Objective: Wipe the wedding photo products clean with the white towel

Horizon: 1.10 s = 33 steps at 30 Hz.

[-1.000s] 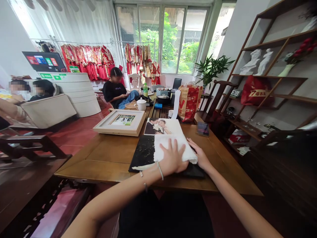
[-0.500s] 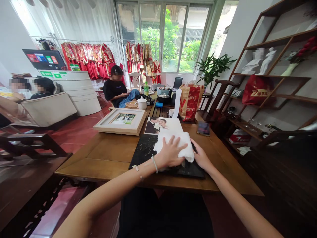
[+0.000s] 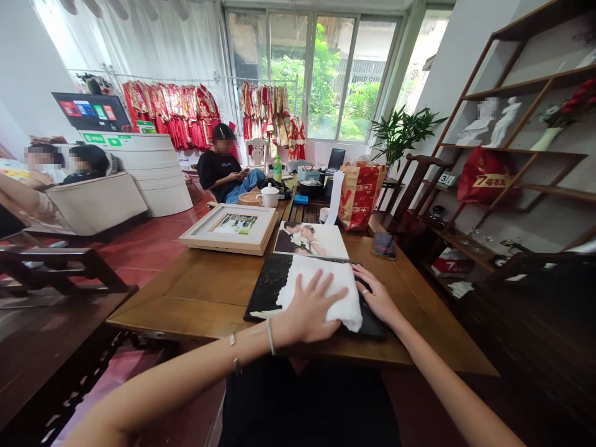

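Note:
A white cloth point(image 3: 326, 287) lies on a black album cover point(image 3: 270, 284) near the front of the wooden table point(image 3: 205, 292). My left hand point(image 3: 305, 310) presses flat on the cloth, fingers spread. My right hand point(image 3: 377, 297) rests on the album's right edge beside the cloth, fingers stretched out. A photo print point(image 3: 310, 239) of a couple lies just beyond the album.
A wooden picture frame point(image 3: 233, 227) lies at the table's far left. Behind it are a white teapot point(image 3: 269, 195), a red paper bag point(image 3: 358, 194) and a small card point(image 3: 384, 245). A person sits at the far end; two people sit on a sofa at left. Shelves stand at right.
My left hand slid the cloth forward over the album, then back toward me and left. The right hand stayed at the album's right edge.

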Motion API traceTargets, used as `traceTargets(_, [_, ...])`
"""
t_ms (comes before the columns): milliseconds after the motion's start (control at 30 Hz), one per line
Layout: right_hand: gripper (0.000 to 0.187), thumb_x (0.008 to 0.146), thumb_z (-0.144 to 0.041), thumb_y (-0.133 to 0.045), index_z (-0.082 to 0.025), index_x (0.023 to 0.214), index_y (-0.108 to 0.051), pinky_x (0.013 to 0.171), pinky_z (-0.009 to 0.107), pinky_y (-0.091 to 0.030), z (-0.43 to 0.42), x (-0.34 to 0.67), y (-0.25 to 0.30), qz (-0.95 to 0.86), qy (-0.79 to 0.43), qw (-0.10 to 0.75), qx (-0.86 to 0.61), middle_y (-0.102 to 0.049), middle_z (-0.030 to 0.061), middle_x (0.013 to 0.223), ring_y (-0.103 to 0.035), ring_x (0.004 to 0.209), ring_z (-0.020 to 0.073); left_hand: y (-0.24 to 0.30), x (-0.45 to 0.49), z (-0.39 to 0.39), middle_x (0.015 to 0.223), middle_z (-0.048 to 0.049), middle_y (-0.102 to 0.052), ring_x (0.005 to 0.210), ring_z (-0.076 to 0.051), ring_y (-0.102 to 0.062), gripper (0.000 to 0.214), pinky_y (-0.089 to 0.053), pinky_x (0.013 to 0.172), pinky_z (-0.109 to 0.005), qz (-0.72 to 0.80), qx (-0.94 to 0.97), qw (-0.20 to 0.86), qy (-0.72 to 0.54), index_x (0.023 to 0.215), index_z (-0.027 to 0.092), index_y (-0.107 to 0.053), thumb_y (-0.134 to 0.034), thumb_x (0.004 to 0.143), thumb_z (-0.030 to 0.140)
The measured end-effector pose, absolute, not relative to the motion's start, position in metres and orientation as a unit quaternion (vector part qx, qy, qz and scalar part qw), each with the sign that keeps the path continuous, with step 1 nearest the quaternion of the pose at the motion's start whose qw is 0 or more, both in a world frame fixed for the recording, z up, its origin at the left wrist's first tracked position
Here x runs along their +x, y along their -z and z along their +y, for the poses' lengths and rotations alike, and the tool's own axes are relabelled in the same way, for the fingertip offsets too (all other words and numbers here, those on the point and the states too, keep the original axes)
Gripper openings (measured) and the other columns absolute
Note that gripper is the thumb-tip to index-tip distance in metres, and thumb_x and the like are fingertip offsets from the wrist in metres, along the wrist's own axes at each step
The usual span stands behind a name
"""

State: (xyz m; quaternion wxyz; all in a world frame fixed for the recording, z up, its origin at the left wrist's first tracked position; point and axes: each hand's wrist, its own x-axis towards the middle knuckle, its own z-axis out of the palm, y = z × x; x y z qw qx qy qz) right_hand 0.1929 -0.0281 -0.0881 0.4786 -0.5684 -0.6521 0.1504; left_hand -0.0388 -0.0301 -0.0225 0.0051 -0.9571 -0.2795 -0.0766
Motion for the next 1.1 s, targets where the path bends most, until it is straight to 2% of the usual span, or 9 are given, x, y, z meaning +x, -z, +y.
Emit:
traceTargets(167, [0.035, 0.084, -0.039, -0.050, -0.027, 0.114, -0.062, 0.109, 0.051, -0.024, -0.033, 0.191, 0.090, -0.650, -0.145, 0.478, -0.573, -0.054, 0.0062, 0.132, -0.039, 0.130, 0.0247, 0.024, -0.018, 0.011, 0.147, -0.0093, -0.026, 0.133, -0.036, -0.018, 0.058, -0.021, 0.096, -0.066, -0.327, -0.941, 0.027, 0.083, 0.139, 0.035, -0.030, -0.043, 0.085, 0.052])
traceTargets(300, [0.035, 0.084, -0.039, -0.050, -0.026, 0.114, -0.062, 0.109, 0.051, -0.025, -0.033, 0.192, 0.092, -0.648, -0.145, 0.480, -0.573, -0.054, 0.0062, 0.131, -0.039, 0.130, 0.0242, 0.024, -0.011, 0.021, 0.146, -0.0096, -0.028, 0.133, -0.036, -0.019, 0.057, -0.021, 0.096, -0.066, -0.334, -0.938, 0.035, 0.082, 0.139, 0.034, -0.031, -0.043, 0.086, 0.051])
traceTargets(433, [0.035, 0.084, -0.038, -0.050, -0.025, 0.114, -0.062, 0.109, 0.051, -0.025, -0.031, 0.192, 0.090, -0.651, -0.146, 0.477, -0.573, -0.053, 0.0074, 0.132, -0.039, 0.130, 0.0247, 0.024, -0.022, -0.002, 0.147, -0.0124, -0.023, 0.133, -0.038, -0.015, 0.062, -0.020, 0.095, -0.068, -0.304, -0.949, 0.027, 0.081, 0.141, 0.032, -0.028, -0.045, 0.084, 0.051])
traceTargets(600, [0.034, 0.084, -0.038, -0.049, -0.026, 0.113, -0.063, 0.109, 0.052, -0.024, -0.027, 0.192, 0.086, -0.652, -0.152, 0.480, -0.567, -0.053, 0.0070, 0.132, -0.039, 0.130, 0.0249, 0.020, -0.051, -0.050, 0.151, -0.0104, -0.014, 0.135, -0.039, -0.004, 0.074, -0.015, 0.096, -0.069, -0.246, -0.967, 0.007, 0.071, 0.143, 0.032, -0.019, -0.048, 0.079, 0.055])
traceTargets(700, [0.034, 0.084, -0.038, -0.049, -0.026, 0.113, -0.063, 0.109, 0.053, -0.024, -0.027, 0.192, 0.084, -0.652, -0.149, 0.480, -0.567, -0.053, 0.0073, 0.132, -0.039, 0.129, 0.0251, 0.017, -0.059, -0.059, 0.151, -0.0097, -0.014, 0.136, -0.038, -0.004, 0.074, -0.015, 0.097, -0.068, -0.229, -0.972, -0.004, 0.058, 0.143, 0.033, -0.017, -0.047, 0.079, 0.056])
traceTargets(933, [0.035, 0.085, -0.037, -0.049, -0.024, 0.114, -0.062, 0.109, 0.051, -0.026, -0.035, 0.190, 0.086, -0.654, -0.137, 0.470, -0.577, -0.053, 0.0088, 0.132, -0.039, 0.130, 0.0250, 0.017, -0.039, 0.002, 0.148, -0.0096, -0.024, 0.135, -0.036, -0.016, 0.060, -0.022, 0.095, -0.066, -0.293, -0.953, 0.024, 0.069, 0.140, 0.034, -0.028, -0.044, 0.085, 0.050])
traceTargets(1100, [0.034, 0.085, -0.037, -0.048, -0.024, 0.113, -0.062, 0.109, 0.051, -0.026, -0.039, 0.189, 0.087, -0.652, -0.132, 0.471, -0.579, -0.054, 0.0078, 0.131, -0.040, 0.129, 0.0244, 0.017, -0.026, 0.037, 0.147, -0.0096, -0.026, 0.134, -0.034, -0.019, 0.055, -0.022, 0.096, -0.064, -0.341, -0.938, 0.038, 0.056, 0.140, 0.034, -0.029, -0.042, 0.088, 0.046])
